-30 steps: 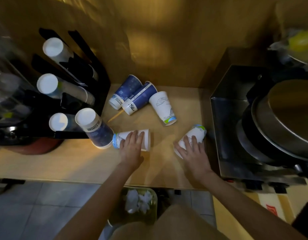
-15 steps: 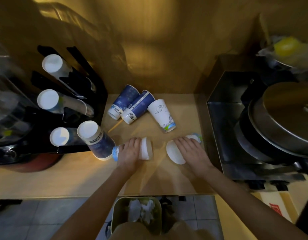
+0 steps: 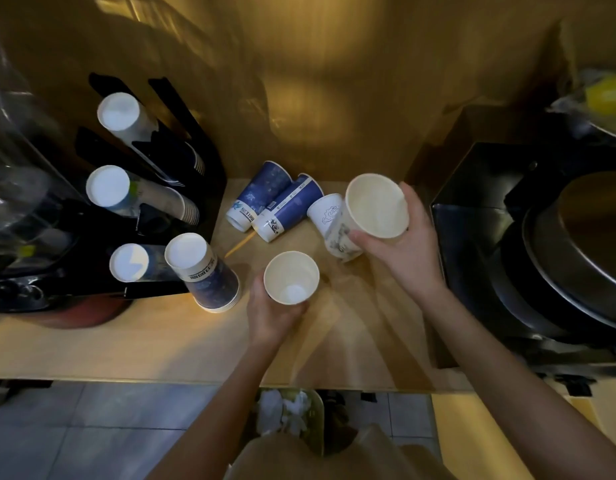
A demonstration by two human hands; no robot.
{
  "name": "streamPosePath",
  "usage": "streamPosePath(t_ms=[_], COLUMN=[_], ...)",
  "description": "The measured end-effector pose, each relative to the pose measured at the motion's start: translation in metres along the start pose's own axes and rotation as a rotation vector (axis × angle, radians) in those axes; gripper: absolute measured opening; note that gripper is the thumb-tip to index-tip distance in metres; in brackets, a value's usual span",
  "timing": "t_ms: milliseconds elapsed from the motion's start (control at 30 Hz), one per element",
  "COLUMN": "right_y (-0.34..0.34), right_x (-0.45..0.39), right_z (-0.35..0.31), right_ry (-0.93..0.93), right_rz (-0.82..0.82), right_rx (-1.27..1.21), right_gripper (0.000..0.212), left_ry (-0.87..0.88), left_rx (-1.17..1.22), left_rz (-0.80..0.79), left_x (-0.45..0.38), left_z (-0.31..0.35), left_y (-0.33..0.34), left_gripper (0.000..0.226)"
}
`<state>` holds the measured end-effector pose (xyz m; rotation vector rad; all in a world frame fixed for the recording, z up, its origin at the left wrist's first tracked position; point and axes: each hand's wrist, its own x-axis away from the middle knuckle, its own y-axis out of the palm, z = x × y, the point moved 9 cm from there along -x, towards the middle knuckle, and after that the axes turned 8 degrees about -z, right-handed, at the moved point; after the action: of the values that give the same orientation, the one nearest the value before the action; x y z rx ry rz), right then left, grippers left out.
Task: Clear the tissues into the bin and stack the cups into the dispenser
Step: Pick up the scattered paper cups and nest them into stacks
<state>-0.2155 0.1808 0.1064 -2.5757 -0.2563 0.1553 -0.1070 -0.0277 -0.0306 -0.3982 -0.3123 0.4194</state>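
Left hand (image 3: 275,315): wrapped around a paper cup (image 3: 291,278) from below, mouth facing up at the camera, held above the wooden counter (image 3: 126,341).
Right hand (image 3: 408,251): fingers and thumb curled around a second, larger-looking paper cup (image 3: 376,205), mouth also up, held above the counter's back right part.
Loose cups: two blue cups (image 3: 275,206) lie on their sides touching each other near the back wall; a white printed cup (image 3: 329,221) lies just beside them, partly hidden by the right hand's cup.
Blue stack (image 3: 204,273): upside down and tilted, its rim on the counter, leaning against the dispenser.
Dispenser (image 3: 154,188): black rack at the left, with three slanted rows of nested cups, white bottoms pointing toward the camera.
Stick (image 3: 240,242): thin, wooden, lying on the counter between the blue stack and the blue cups.
Bin (image 3: 318,410): on the floor below the counter's front edge, partly hidden by the person's body.
Tissues (image 3: 285,410): crumpled white, inside the bin.
Right side: a dark metal appliance (image 3: 559,244) with a round lid, just beside the counter.
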Motion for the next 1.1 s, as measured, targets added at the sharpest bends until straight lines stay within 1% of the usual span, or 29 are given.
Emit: streamPosePath(t_ms=[100,200,300,367,500,633,700,767,800,867,900,933,967,1000,1033,1100], right_y=[0.006,0.033,0.078,0.104,0.132,0.144,0.146,0.146,0.145,0.139,0.133,0.126,0.118,0.112,0.107,0.106], right_x=[-0.001,0.002,0.012,0.016,0.020,0.023,0.023,0.020,0.016,-0.001,-0.014,-0.028,-0.042,-0.054,-0.066,-0.081], right_z=[-0.021,-0.029,-0.022,-0.011,0.005,0.023,0.025,0.023,0.024,0.030,0.036,0.046,0.055,0.066,0.075,0.093], right_ry=[-0.070,-0.104,-0.082,-0.078,-0.145,-0.155,-0.194,-0.213,-0.188,-0.058,0.017,0.076,0.105,0.121,0.132,0.182], right_rz=[-0.053,-0.183,-0.364,-0.445,-0.527,-0.591,-0.585,-0.599,-0.614,-0.604,-0.552,-0.477,-0.397,-0.326,-0.272,-0.239], right_rx=[-0.140,-0.214,-0.119,-0.046,0.199,0.377,0.428,0.392,0.315,0.078,-0.019,-0.047,0.012,0.108,0.199,0.302], right_gripper=[0.095,0.094,0.097,0.101,0.097,0.103,0.101,0.095,0.086,0.052,0.036,0.026,0.022,0.022,0.028,0.051], left_ry=[-0.001,-0.013,0.004,0.035,0.037,0.003,-0.007,-0.015,-0.026,-0.032,-0.029,-0.023,-0.022,-0.022,-0.021,-0.021], left_rx=[-0.009,0.019,0.009,-0.007,-0.024,-0.060,-0.045,-0.016,-0.002,-0.006,-0.017,-0.023,-0.028,-0.032,-0.036,-0.042], left_rz=[-0.034,-0.047,-0.046,-0.049,-0.052,-0.070,-0.064,-0.057,-0.053,-0.038,-0.032,-0.028,-0.028,-0.031,-0.034,-0.041], left_x=[-0.005,-0.007,-0.006,-0.007,-0.010,-0.008,-0.007,-0.007,-0.008,-0.009,-0.010,-0.010,-0.010,-0.011,-0.011,-0.011], left_z=[0.000,0.002,0.005,0.008,0.007,0.003,0.002,0.002,0.000,0.001,0.002,0.002,0.001,0.000,-0.001,-0.003], left_y=[0.000,-0.002,-0.003,-0.002,-0.002,0.000,0.000,-0.001,-0.001,-0.001,-0.001,-0.002,-0.002,-0.001,-0.002,-0.001], left_gripper=[0.086,0.086,0.084,0.083,0.075,0.070,0.072,0.078,0.081,0.081,0.081,0.080,0.080,0.080,0.080,0.081])
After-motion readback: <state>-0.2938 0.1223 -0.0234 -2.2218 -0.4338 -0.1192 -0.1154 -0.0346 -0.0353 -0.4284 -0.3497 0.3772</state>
